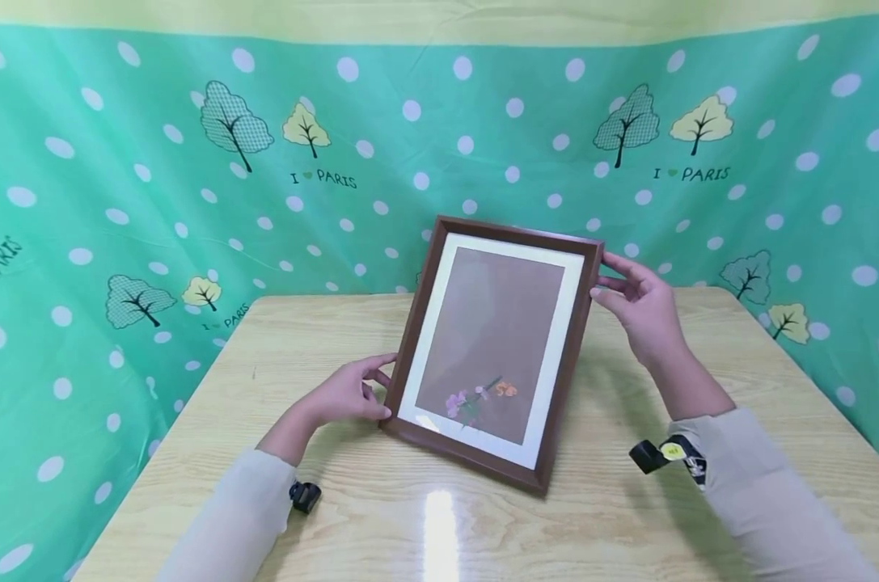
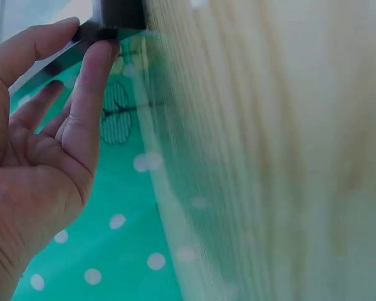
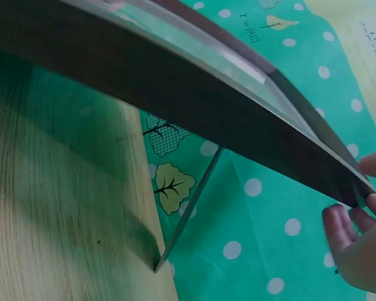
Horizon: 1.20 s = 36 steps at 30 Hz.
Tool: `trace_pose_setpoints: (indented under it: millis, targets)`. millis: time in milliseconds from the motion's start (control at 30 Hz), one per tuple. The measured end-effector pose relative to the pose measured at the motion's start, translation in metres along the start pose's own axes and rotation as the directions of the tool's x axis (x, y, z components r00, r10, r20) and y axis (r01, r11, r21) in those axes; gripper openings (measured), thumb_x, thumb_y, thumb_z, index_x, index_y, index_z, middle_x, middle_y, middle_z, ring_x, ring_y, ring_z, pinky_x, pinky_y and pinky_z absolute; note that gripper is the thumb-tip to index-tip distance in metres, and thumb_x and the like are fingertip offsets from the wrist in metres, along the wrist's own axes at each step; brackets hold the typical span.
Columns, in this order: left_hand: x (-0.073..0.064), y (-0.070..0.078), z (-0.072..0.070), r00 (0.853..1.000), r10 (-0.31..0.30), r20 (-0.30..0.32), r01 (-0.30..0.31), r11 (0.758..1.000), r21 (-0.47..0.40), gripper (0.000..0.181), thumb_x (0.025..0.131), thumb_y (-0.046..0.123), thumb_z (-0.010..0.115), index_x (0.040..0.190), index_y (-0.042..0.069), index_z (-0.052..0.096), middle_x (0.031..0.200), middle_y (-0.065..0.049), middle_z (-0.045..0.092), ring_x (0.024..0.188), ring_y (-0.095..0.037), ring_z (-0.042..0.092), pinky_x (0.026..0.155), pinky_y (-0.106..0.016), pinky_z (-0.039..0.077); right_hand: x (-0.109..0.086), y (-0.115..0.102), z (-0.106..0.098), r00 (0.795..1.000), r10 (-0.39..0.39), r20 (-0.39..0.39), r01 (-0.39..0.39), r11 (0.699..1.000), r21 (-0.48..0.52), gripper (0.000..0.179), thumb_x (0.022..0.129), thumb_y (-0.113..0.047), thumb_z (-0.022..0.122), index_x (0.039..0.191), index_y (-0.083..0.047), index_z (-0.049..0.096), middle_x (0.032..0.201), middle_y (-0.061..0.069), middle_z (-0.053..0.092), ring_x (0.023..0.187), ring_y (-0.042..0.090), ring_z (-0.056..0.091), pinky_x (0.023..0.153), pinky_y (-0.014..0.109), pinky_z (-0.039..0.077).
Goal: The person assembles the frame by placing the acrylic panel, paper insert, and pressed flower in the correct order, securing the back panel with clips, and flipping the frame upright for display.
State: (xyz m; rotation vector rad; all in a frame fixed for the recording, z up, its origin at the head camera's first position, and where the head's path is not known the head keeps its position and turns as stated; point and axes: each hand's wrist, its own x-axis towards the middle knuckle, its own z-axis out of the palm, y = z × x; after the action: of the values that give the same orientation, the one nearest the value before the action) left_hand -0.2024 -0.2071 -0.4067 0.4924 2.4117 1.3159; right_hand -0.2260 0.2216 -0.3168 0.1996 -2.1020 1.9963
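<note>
A brown picture frame (image 1: 492,323) with a white mat stands tilted on the table, its top turned slightly to the right. Behind its glass, purple flowers (image 1: 457,402) and an orange flower (image 1: 507,390) show low on a brown backing. My left hand (image 1: 344,394) pinches the lower left edge between thumb and fingers. At the upper right edge, my right hand (image 1: 644,315) grips the frame with the thumb in front. In the right wrist view, a thin stand leg (image 3: 189,210) reaches from behind the frame down to the table.
The light wooden table (image 1: 323,323) has a bright reflection near its front. A green dotted curtain (image 1: 410,129) with printed trees hangs behind and at both sides. Dark devices, a left wrist device (image 1: 305,496) and a right wrist device (image 1: 672,454), stick out from the sleeves.
</note>
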Motion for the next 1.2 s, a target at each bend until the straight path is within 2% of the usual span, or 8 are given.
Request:
trace_pose_setpoints:
  millis: [167,333,500,667,967,1100,1200]
  targets:
    - [-0.011,0.007,0.013,0.997,0.021,0.077,-0.020,1.000,-0.017,0.096,0.074,0.004,0.083,0.151,-0.001,0.025,0.113,-0.016,0.059,0.071,-0.023,0.067,0.066,-0.035,0.058,0.002,0.004,0.000,0.998,-0.003,0.069,0.011,0.993,-0.119,0.057,0.095,-0.009,0.062,0.148,-0.010,0.040,0.144,0.013,0.043,0.123,0.022,0.046,0.090,0.014,0.047]
    - [-0.017,0.013,0.021,0.990,0.027,0.139,-0.013,0.994,-0.105,0.091,0.079,0.003,0.079,0.149,-0.009,0.023,0.113,-0.021,0.058,0.069,-0.029,0.069,0.064,-0.041,0.059,0.008,0.006,0.000,0.996,-0.015,0.090,0.033,0.979,-0.201,0.051,0.097,-0.016,0.061,0.144,-0.008,0.043,0.139,0.009,0.048,0.122,0.020,0.048,0.092,0.017,0.047]
    - [-0.020,0.017,0.023,0.991,0.009,0.134,0.010,0.991,-0.135,0.081,0.081,0.003,0.078,0.144,-0.014,0.029,0.114,-0.024,0.059,0.071,-0.030,0.069,0.065,-0.041,0.059,0.014,0.008,0.001,0.990,-0.034,0.140,0.063,0.975,-0.212,0.049,0.098,-0.014,0.059,0.144,-0.008,0.045,0.138,0.010,0.050,0.123,0.022,0.050,0.093,0.019,0.047]
    - [-0.021,0.021,0.026,0.990,0.013,0.140,0.000,0.996,-0.091,0.074,0.079,0.006,0.080,0.135,-0.018,0.038,0.111,-0.023,0.062,0.072,-0.028,0.070,0.065,-0.039,0.059,0.016,0.007,0.002,0.981,-0.016,0.195,0.065,0.967,-0.246,0.052,0.099,-0.015,0.057,0.149,-0.013,0.040,0.142,0.010,0.048,0.130,0.024,0.046,0.096,0.021,0.046]
    - [-0.021,0.021,0.027,0.986,0.016,0.163,-0.009,0.999,-0.044,0.071,0.080,0.012,0.081,0.132,-0.017,0.043,0.105,-0.017,0.065,0.073,-0.026,0.069,0.065,-0.037,0.059,0.013,0.008,0.001,0.980,0.018,0.200,0.033,0.969,-0.247,0.054,0.099,-0.015,0.059,0.149,-0.010,0.039,0.142,0.010,0.048,0.131,0.024,0.045,0.097,0.021,0.045]
    - [-0.023,0.016,0.021,0.987,0.074,0.141,-0.078,0.997,0.024,0.063,0.080,0.017,0.081,0.129,-0.012,0.051,0.101,-0.011,0.067,0.081,-0.021,0.068,0.072,-0.033,0.058,0.008,0.011,0.000,0.976,-0.002,0.216,0.053,0.971,-0.233,0.052,0.099,-0.016,0.058,0.146,-0.004,0.040,0.143,0.015,0.047,0.130,0.028,0.046,0.096,0.018,0.045]
    - [-0.026,0.011,0.014,0.986,0.130,0.109,-0.134,0.990,0.038,0.055,0.082,0.018,0.080,0.126,-0.007,0.057,0.102,-0.012,0.067,0.088,-0.020,0.066,0.079,-0.031,0.056,0.001,0.013,-0.003,0.977,-0.012,0.214,0.063,0.970,-0.236,0.050,0.100,-0.018,0.058,0.143,0.000,0.042,0.142,0.018,0.047,0.128,0.030,0.048,0.095,0.017,0.045]
